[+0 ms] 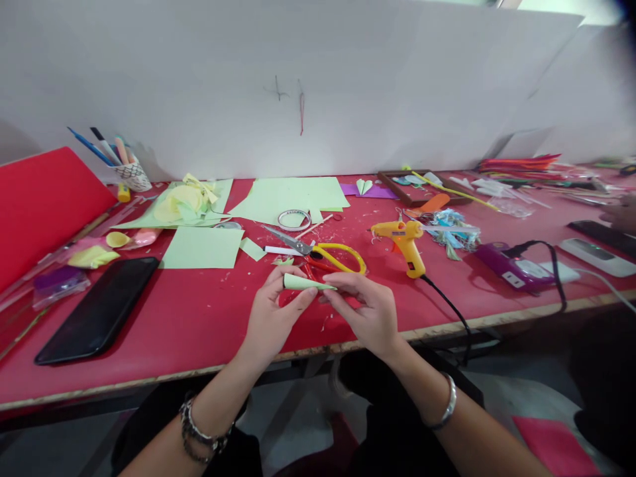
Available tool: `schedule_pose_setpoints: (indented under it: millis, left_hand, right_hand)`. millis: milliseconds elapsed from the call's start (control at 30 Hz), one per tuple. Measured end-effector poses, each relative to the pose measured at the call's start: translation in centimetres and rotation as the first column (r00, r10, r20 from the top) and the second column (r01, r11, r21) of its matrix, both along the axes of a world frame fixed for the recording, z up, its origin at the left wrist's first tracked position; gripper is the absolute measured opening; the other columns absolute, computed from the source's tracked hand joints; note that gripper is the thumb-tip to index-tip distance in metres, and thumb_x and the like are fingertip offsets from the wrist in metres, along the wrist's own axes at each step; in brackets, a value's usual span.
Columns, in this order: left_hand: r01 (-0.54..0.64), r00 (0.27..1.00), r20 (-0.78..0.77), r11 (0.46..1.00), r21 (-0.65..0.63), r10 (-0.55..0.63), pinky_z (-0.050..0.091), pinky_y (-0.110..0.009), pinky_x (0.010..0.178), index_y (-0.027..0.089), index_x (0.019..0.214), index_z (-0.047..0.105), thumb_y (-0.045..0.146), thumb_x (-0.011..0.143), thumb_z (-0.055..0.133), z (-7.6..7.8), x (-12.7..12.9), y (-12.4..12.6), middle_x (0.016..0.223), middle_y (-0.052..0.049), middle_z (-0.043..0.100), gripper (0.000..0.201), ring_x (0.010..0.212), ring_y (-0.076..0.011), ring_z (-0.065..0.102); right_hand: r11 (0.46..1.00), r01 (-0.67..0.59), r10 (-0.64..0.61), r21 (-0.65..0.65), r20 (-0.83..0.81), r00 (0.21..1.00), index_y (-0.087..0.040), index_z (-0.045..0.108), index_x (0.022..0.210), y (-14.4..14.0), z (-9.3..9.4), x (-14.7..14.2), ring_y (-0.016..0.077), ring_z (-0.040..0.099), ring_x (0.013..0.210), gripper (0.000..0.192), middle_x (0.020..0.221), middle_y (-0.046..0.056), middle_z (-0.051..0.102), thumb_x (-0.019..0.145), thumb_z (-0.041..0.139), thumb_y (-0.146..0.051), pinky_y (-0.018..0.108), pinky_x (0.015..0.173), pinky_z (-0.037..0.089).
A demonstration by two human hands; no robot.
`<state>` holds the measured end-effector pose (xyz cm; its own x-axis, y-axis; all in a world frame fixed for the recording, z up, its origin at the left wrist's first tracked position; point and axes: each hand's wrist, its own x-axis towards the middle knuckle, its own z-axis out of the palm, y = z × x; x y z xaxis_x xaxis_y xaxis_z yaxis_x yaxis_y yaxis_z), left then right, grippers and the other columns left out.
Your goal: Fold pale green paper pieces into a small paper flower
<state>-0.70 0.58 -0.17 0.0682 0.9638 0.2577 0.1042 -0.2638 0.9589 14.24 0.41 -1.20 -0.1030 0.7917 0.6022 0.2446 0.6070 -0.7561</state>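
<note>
My bare left forearm (218,391) and bare right forearm (422,384) slant inward, away from me. My bare left hand (271,307) pinches, its straight thumb (299,303) angled rightward. My bare right hand (372,309) faces it, fingers (344,281) bent in a fingertip pinch, just beside that thumb.

paper cone (297,282): partly covered by fingers (344,281) | red board (52,209): cut left | co-worker's hand (621,213): blurred, cut right

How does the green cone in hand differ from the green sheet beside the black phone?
The green cone is rolled; the green sheet lies flat. The left hand and right hand hold the cone; the sheet rests on the red table. Both are pale green.
</note>
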Motion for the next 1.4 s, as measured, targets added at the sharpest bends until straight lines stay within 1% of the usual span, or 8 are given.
schedule_pose_setpoints:
  millis: [100, 167, 400, 600, 900, 1000, 1233, 1400]
  left_hand:
    - [0.005, 1.0, -0.004, 1.0, -0.023, -0.005, 0.038, -0.023, 0.079, 0.018, 0.081, 0.055, 0.023, 0.074, 0.059, 0.0, -0.1, 0.0, 0.088, 0.0, 0.05, 0.009, 0.086, -0.0126, 0.049]
    - [0.026, 1.0, -0.001, 0.999, -0.045, -0.026, 0.038, -0.022, 0.079, 0.017, 0.079, 0.056, 0.024, 0.074, 0.059, -0.1, -0.1, 0.0, 0.089, -0.001, 0.051, 0.008, 0.087, -0.013, 0.05]
    - [0.08, 0.997, 0.026, 0.99, -0.117, -0.077, 0.04, -0.024, 0.078, 0.015, 0.076, 0.062, 0.027, 0.074, 0.058, 0.1, -0.2, 0.1, 0.087, -0.003, 0.053, 0.012, 0.085, -0.0141, 0.051]
    - [0.139, 0.99, 0.017, 0.987, -0.081, -0.138, 0.043, -0.025, 0.074, 0.015, 0.073, 0.062, 0.024, 0.073, 0.059, 0.3, -0.3, 0.2, 0.081, -0.003, 0.055, 0.009, 0.079, -0.0138, 0.053]
    - [0.198, 0.979, 0.063, 0.979, -0.042, -0.195, 0.043, -0.024, 0.072, 0.016, 0.067, 0.061, 0.021, 0.071, 0.06, 0.3, -0.5, 0.3, 0.081, -0.002, 0.052, 0.006, 0.077, -0.0129, 0.052]
    - [0.216, 0.976, 0.031, 0.976, 0.003, -0.216, 0.042, -0.024, 0.077, 0.017, 0.071, 0.063, 0.02, 0.072, 0.06, 0.3, -0.8, 0.4, 0.086, -0.002, 0.052, 0.005, 0.083, -0.0132, 0.052]
    - [0.15, 0.975, -0.167, 0.989, 0.004, -0.148, 0.041, -0.027, 0.08, 0.017, 0.078, 0.066, 0.028, 0.081, 0.05, 0.7, -0.9, 0.5, 0.091, -0.005, 0.056, 0.019, 0.085, -0.0155, 0.053]
    - [0.155, 0.974, -0.166, 0.988, 0.009, -0.152, 0.043, -0.026, 0.079, 0.018, 0.086, 0.065, 0.03, 0.085, 0.043, 0.9, -0.6, 0.2, 0.093, -0.005, 0.06, 0.026, 0.084, -0.0158, 0.055]
  right_hand:
    - [0.995, 0.037, -0.043, 0.094, 0.066, 0.997, -0.021, 0.061, 0.084, 0.0, 0.1, 0.0, 0.0095, 0.065, 0.064, 0.013, 0.072, -0.002, 0.067, 0.076, 0.057, -0.012, 0.018, 0.063, 0.052]
    - [0.993, 0.055, -0.062, 0.105, 0.065, 0.996, -0.021, 0.061, 0.082, 0.0, 0.1, 0.0, 0.0098, 0.065, 0.064, 0.011, 0.071, -0.002, 0.067, 0.076, 0.057, -0.012, 0.018, 0.062, 0.052]
    - [0.999, 0.026, -0.026, -0.033, 0.008, 1.0, -0.02, 0.059, 0.08, 0.0, -0.1, -0.1, 0.0124, 0.065, 0.063, 0.007, 0.07, 0.0, 0.066, 0.076, 0.056, -0.015, 0.021, 0.059, 0.052]
    - [0.999, 0.031, -0.029, -0.025, 0.056, 0.998, -0.02, 0.055, 0.078, -0.2, 0.1, -0.2, 0.0116, 0.063, 0.062, 0.006, 0.07, 0.0, 0.063, 0.075, 0.055, -0.016, 0.021, 0.059, 0.051]
    - [0.998, -0.041, 0.042, -0.044, 0.016, 0.999, -0.02, 0.052, 0.077, -0.4, 0.0, -0.4, 0.0102, 0.06, 0.061, 0.006, 0.071, -0.001, 0.06, 0.074, 0.053, -0.015, 0.02, 0.058, 0.05]
    - [0.996, -0.063, 0.063, -0.07, -0.008, 0.998, -0.02, 0.052, 0.078, -0.4, 0.0, -0.4, 0.0103, 0.06, 0.061, 0.005, 0.071, 0.0, 0.06, 0.075, 0.053, -0.016, 0.021, 0.058, 0.05]
    - [0.99, -0.038, 0.033, -0.134, -0.039, 0.999, -0.02, 0.053, 0.084, 0.4, -0.3, -0.1, 0.0102, 0.06, 0.061, 0.008, 0.074, 0.0, 0.058, 0.077, 0.051, -0.016, 0.02, 0.057, 0.05]
    - [0.972, -0.118, 0.104, -0.204, -0.075, 0.992, -0.02, 0.055, 0.089, 0.5, -0.3, -0.4, 0.0097, 0.059, 0.06, 0.01, 0.074, 0.0, 0.06, 0.079, 0.052, -0.021, 0.021, 0.056, 0.051]
